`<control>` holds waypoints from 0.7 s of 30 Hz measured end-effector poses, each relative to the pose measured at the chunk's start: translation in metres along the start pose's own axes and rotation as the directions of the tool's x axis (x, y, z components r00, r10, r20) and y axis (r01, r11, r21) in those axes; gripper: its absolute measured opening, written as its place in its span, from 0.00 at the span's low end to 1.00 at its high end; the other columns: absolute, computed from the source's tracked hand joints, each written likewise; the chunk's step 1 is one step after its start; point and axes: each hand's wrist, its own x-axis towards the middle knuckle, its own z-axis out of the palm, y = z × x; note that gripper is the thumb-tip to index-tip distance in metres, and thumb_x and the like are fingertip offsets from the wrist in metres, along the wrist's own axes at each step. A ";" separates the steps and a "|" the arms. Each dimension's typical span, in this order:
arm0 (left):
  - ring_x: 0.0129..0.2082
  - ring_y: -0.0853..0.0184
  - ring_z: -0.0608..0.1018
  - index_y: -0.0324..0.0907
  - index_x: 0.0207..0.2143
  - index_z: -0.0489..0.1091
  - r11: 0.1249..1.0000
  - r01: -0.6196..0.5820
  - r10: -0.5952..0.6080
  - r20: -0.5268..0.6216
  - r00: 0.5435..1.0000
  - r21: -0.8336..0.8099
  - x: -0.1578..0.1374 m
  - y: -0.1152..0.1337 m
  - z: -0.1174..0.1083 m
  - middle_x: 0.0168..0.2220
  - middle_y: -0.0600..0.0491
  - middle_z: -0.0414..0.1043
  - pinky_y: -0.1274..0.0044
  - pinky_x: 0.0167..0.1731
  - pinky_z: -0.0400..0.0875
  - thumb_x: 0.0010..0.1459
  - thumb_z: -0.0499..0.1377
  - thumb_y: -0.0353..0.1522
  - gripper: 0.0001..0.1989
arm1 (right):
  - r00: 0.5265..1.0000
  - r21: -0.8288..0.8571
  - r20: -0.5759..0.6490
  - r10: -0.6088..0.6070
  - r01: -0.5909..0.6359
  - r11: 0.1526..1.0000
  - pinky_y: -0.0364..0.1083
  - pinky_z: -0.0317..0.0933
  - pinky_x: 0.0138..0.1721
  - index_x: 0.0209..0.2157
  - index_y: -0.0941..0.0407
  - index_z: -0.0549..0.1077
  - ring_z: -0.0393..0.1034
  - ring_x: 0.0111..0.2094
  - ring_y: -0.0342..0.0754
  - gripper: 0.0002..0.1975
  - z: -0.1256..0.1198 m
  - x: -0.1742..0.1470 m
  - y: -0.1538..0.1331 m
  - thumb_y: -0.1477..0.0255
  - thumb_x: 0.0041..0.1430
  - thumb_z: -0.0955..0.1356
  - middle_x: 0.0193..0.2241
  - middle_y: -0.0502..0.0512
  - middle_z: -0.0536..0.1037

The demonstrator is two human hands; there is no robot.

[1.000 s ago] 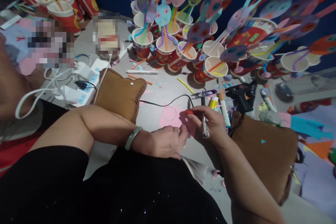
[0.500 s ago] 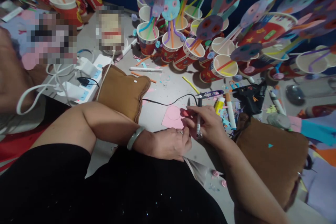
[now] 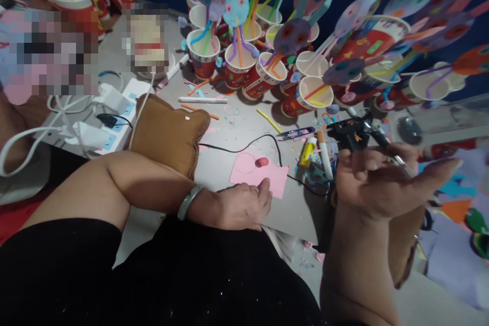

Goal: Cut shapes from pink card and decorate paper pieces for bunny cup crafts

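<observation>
A sheet of pink paper (image 3: 278, 175) with a circle drawn on it lies on the table in front of me. My left hand (image 3: 242, 206) presses on the paper's near edge with curled fingers. On the sheet, beside the drawn circle, sits a small round red object (image 3: 262, 162). My right hand (image 3: 376, 183) is raised at the right, palm turned up, with a black and silver pen (image 3: 398, 161) held across its fingers. Close to it are a black glue gun (image 3: 346, 130), a yellow glue stick (image 3: 307, 152) and purple scissors (image 3: 298, 133).
Red paper cups (image 3: 204, 61) with paper animal faces on straws crowd the back. A brown cushion (image 3: 166, 132) and a power strip (image 3: 124, 117) with white cables lie left. Coloured paper (image 3: 454, 265) is at the right. A black cord (image 3: 244, 148) crosses the table.
My right hand has moved from the pink paper to the right, carrying the pen and turning palm up. The small red object now rests on the paper. My left hand stays at the paper.
</observation>
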 end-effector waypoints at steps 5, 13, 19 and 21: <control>0.33 0.62 0.78 0.25 0.63 0.59 1.000 -0.005 0.006 -0.020 1.000 0.031 -0.001 -0.001 0.000 0.63 0.18 0.55 0.72 0.27 0.67 0.64 0.51 0.53 0.41 | 0.978 0.162 0.129 0.166 -0.186 0.969 0.51 0.61 0.31 0.25 0.49 0.69 0.45 0.15 0.40 0.27 0.003 -0.003 -0.012 0.38 0.52 0.64 0.15 0.43 0.53; 0.37 0.59 0.79 0.26 0.64 0.59 1.000 -0.007 0.006 0.021 1.000 0.029 0.002 0.001 -0.001 0.63 0.21 0.58 0.72 0.28 0.69 0.65 0.50 0.51 0.39 | 0.978 0.059 0.206 0.038 -0.052 0.997 0.50 0.60 0.26 0.33 0.48 0.68 0.56 0.15 0.43 0.18 0.019 -0.017 0.006 0.48 0.54 0.68 0.16 0.45 0.64; 0.32 0.62 0.78 0.26 0.61 0.63 0.999 -0.024 0.025 -0.030 0.999 0.048 0.000 0.000 -0.001 0.60 0.22 0.63 0.72 0.26 0.67 0.66 0.48 0.52 0.38 | 0.958 -0.323 0.282 -0.049 0.143 0.936 0.49 0.66 0.28 0.39 0.51 0.72 0.70 0.26 0.47 0.15 0.035 -0.040 0.019 0.65 0.51 0.75 0.29 0.52 0.76; 0.31 0.62 0.77 0.26 0.60 0.64 0.998 -0.027 0.030 -0.048 0.998 0.059 0.000 -0.001 -0.002 0.59 0.22 0.64 0.72 0.25 0.66 0.67 0.47 0.51 0.37 | 0.960 -0.398 0.266 -0.087 0.192 0.897 0.50 0.68 0.32 0.40 0.50 0.72 0.70 0.27 0.47 0.13 0.038 -0.045 0.020 0.69 0.52 0.74 0.31 0.52 0.76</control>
